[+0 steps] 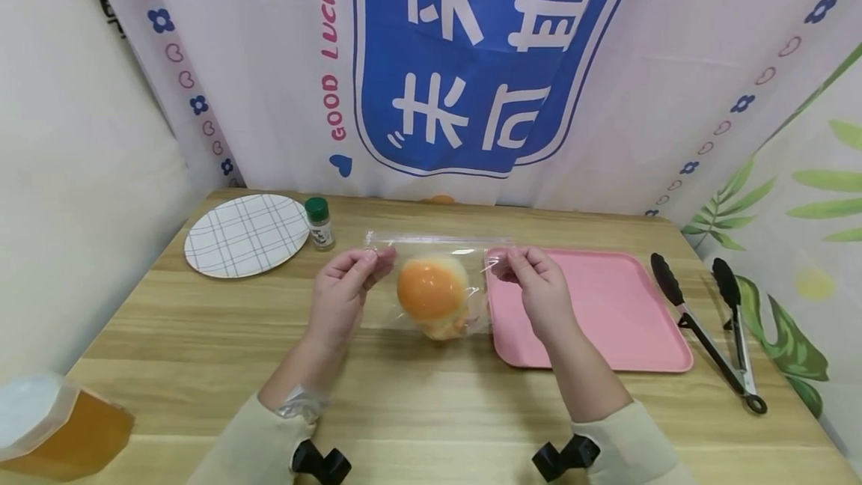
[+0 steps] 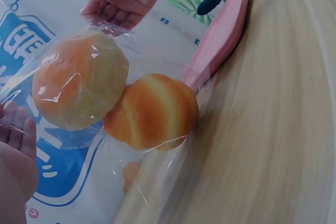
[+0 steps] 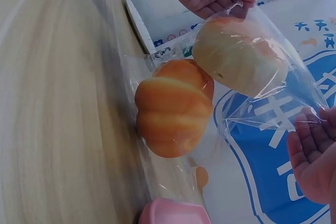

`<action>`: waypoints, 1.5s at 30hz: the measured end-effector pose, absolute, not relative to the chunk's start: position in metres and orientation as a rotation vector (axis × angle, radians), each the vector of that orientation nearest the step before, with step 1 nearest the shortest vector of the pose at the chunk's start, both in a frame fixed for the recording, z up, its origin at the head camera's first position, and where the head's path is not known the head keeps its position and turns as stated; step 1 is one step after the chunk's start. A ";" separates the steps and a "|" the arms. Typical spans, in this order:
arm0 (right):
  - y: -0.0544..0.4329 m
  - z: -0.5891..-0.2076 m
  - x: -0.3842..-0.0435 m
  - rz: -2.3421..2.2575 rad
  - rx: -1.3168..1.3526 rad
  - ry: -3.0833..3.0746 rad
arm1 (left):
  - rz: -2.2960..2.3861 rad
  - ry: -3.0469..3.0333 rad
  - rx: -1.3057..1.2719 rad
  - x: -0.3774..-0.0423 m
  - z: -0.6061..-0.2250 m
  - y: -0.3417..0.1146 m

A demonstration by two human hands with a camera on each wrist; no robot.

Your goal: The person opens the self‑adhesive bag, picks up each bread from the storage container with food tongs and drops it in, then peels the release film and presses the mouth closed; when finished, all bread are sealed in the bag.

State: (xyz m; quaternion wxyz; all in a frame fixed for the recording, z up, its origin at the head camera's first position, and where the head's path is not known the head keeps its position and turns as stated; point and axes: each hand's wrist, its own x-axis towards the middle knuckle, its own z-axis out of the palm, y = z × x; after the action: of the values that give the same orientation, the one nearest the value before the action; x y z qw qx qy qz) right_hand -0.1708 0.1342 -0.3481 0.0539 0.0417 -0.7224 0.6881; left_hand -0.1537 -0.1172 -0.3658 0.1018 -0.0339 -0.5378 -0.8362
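A clear zip bag is stretched between both hands above the table. My left hand pinches its left upper side, and my right hand pinches the right upper side. Inside is a round golden bun with a pale edge. Below it in the bag sits a ridged bread roll with pale stripes, plainest in the wrist views. From the right wrist view, the bun hangs beside the roll, and plastic covers both.
On the wooden table, a pink tray lies right of the bag, with black-tipped tongs beyond it. A checked plate and a green-capped shaker stand back left. An amber-filled container is front left. A printed cloth hangs behind.
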 end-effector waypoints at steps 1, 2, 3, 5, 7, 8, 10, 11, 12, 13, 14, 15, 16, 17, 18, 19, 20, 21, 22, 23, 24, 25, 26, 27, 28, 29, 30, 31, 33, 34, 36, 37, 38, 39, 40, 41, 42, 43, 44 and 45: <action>0.135 -0.349 -0.171 2.103 0.122 -2.188 | -2.487 -1.570 -0.106 -0.154 -0.367 -0.116; 0.135 -0.349 -0.171 2.110 0.117 -2.183 | -2.498 -1.556 -0.109 -0.154 -0.367 -0.115; 0.135 -0.349 -0.170 2.109 0.100 -2.185 | -2.505 -1.548 -0.109 -0.154 -0.368 -0.114; 0.135 -0.349 -0.170 2.091 0.066 -2.202 | -2.495 -1.566 -0.104 -0.155 -0.368 -0.112; 0.136 -0.348 -0.170 2.058 0.017 -2.229 | -2.461 -1.619 -0.097 -0.156 -0.368 -0.111; 0.136 -0.348 -0.170 2.043 -0.008 -2.242 | -2.438 -1.655 -0.088 -0.156 -0.367 -0.110; 0.137 -0.347 -0.170 2.020 -0.057 -2.267 | -2.391 -1.726 -0.069 -0.156 -0.366 -0.108; 0.137 -0.346 -0.171 2.012 -0.081 -2.277 | -2.374 -1.753 -0.065 -0.156 -0.366 -0.108; 0.137 -0.346 -0.171 2.006 -0.099 -2.285 | -2.357 -1.781 -0.063 -0.156 -0.365 -0.107; 0.137 -0.346 -0.171 1.999 -0.114 -2.294 | -2.346 -1.797 -0.066 -0.156 -0.365 -0.107; 0.137 -0.346 -0.171 1.988 -0.129 -2.303 | -2.341 -1.806 -0.068 -0.157 -0.365 -0.107; 0.137 -0.346 -0.171 1.970 -0.139 -2.316 | -2.339 -1.807 -0.075 -0.157 -0.365 -0.106; 0.137 -0.346 -0.171 1.936 -0.146 -2.335 | -2.336 -1.807 -0.086 -0.157 -0.364 -0.106; 0.137 -0.345 -0.171 1.899 -0.150 -2.351 | -2.334 -1.806 -0.094 -0.157 -0.364 -0.105; 0.138 -0.345 -0.171 1.850 -0.149 -2.373 | -2.330 -1.802 -0.100 -0.157 -0.363 -0.105; 0.138 -0.344 -0.171 1.800 -0.135 -2.390 | -2.331 -1.793 -0.102 -0.157 -0.363 -0.104; 0.138 -0.343 -0.170 1.742 -0.114 -2.405 | -2.327 -1.791 -0.097 -0.157 -0.362 -0.103; 0.138 -0.341 -0.170 1.684 -0.086 -2.413 | -2.322 -1.791 -0.088 -0.157 -0.361 -0.102; 0.137 -0.340 -0.169 1.613 -0.044 -2.419 | -2.318 -1.792 -0.077 -0.157 -0.361 -0.102; 0.136 -0.338 -0.168 1.546 0.016 -2.409 | -2.316 -1.793 -0.063 -0.157 -0.360 -0.101; 0.134 -0.336 -0.167 1.471 0.095 -2.394 | -2.313 -1.793 -0.052 -0.157 -0.360 -0.101; 0.132 -0.333 -0.167 1.396 0.189 -2.365 | -2.312 -1.795 -0.040 -0.157 -0.359 -0.100; 0.128 -0.331 -0.166 1.309 0.286 -2.334 | -2.308 -1.799 -0.030 -0.157 -0.359 -0.100; 0.123 -0.327 -0.166 1.215 0.393 -2.302 | -2.310 -1.796 -0.025 -0.156 -0.358 -0.099; 0.118 -0.324 -0.166 1.118 0.502 -2.259 | -2.313 -1.792 -0.024 -0.156 -0.358 -0.099; 0.112 -0.320 -0.166 1.035 0.608 -2.215 | -2.317 -1.786 -0.025 -0.156 -0.357 -0.098; 0.106 -0.317 -0.167 0.957 0.704 -2.184 | -2.320 -1.781 -0.032 -0.156 -0.357 -0.097; 0.100 -0.314 -0.169 0.885 0.788 -2.162 | -2.324 -1.777 -0.040 -0.156 -0.357 -0.096; 0.087 -0.309 -0.172 0.768 0.931 -2.139 | -2.337 -1.759 -0.065 -0.155 -0.357 -0.095; 0.081 -0.307 -0.174 0.726 0.987 -2.138 | -2.344 -1.749 -0.079 -0.155 -0.357 -0.094; 0.071 -0.303 -0.178 0.652 1.069 -2.159 | -2.353 -1.732 -0.108 -0.154 -0.357 -0.092; 0.068 -0.302 -0.180 0.627 1.101 -2.169 | -2.356 -1.725 -0.123 -0.154 -0.357 -0.091; 0.065 -0.301 -0.182 0.608 1.126 -2.181 | -2.358 -1.717 -0.134 -0.154 -0.357 -0.090; 0.062 -0.300 -0.184 0.591 1.143 -2.195 | -2.359 -1.710 -0.143 -0.154 -0.358 -0.090; 0.061 -0.298 -0.185 0.574 1.154 -2.208 | -2.356 -1.707 -0.151 -0.153 -0.358 -0.089; 0.060 -0.297 -0.187 0.562 1.164 -2.222 | -2.354 -1.707 -0.154 -0.153 -0.358 -0.089; 0.059 -0.296 -0.188 0.549 1.171 -2.235 | -2.354 -1.706 -0.156 -0.153 -0.358 -0.089; 0.058 -0.295 -0.189 0.536 1.177 -2.249 | -2.355 -1.705 -0.154 -0.153 -0.358 -0.089; 0.058 -0.294 -0.189 0.522 1.183 -2.261 | -2.355 -1.706 -0.150 -0.153 -0.358 -0.089; 0.058 -0.293 -0.190 0.509 1.192 -2.272 | -2.353 -1.708 -0.148 -0.154 -0.358 -0.089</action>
State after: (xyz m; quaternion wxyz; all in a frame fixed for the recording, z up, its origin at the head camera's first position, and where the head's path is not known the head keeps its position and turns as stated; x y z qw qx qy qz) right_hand -0.1901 0.0580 -0.2933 0.2601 0.4399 -0.8388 0.1878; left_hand -0.1536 -0.0887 -0.3579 0.1147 -0.0505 -0.5827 -0.8030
